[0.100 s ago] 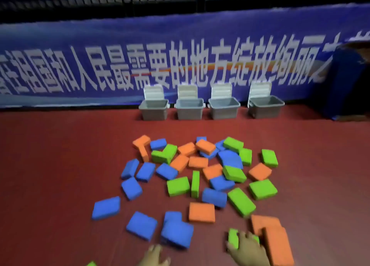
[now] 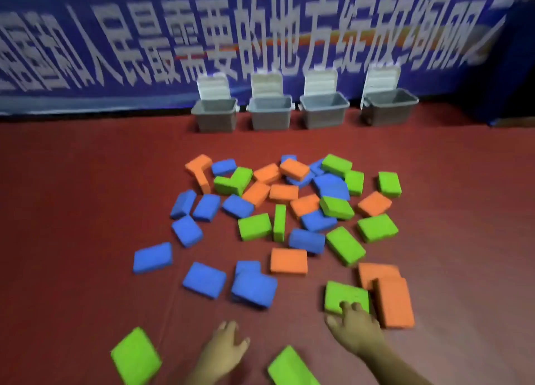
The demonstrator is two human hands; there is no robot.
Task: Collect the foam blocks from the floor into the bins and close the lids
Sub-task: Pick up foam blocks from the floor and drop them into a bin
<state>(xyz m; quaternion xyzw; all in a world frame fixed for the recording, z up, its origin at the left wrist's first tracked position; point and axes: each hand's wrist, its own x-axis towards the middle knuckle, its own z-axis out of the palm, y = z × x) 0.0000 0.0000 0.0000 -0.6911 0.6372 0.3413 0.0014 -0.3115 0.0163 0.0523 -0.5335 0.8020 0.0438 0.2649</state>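
Several blue, green and orange foam blocks lie scattered on the red floor (image 2: 86,211). My right hand (image 2: 354,325) rests on the near edge of a green block (image 2: 344,295), fingers spread over it, beside an orange block (image 2: 393,302). My left hand (image 2: 223,350) hovers open above the floor, just short of a blue block (image 2: 253,289). Two more green blocks (image 2: 136,355) (image 2: 291,367) lie near my hands. Several grey bins stand in a row at the far wall, lids raised: the leftmost bin (image 2: 215,115) and the rightmost bin (image 2: 389,109) look empty.
A blue banner (image 2: 115,51) with white characters runs along the back wall behind the bins. A dark blue barrier (image 2: 509,66) stands at the far right.
The view has tilted down and closer. Both hands have come further into view, and my right hand now lies on the green block.
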